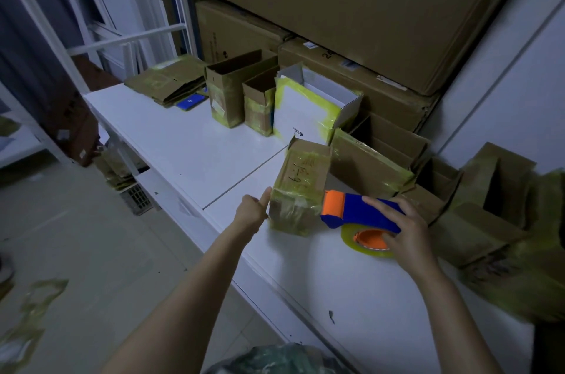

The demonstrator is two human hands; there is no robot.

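Small taped box [301, 187] sits tilted on the white counter [189, 153]. The left hand [252, 213] lays its thumb along the box's left edge, fingers curled; can't tell if that grip holds anything. Right of the box, the right hand [403, 227] has its grip wrapped round the blue tape dispenser [357, 213], whose orange nose touches the box.

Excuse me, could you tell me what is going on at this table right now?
A person is taping up a small cardboard box on the white table. The left hand holds the box at its near left corner, while the right hand grips a blue and orange tape dispenser against the box's right side. Other taped boxes, some open, stand behind along the stacked cartons.
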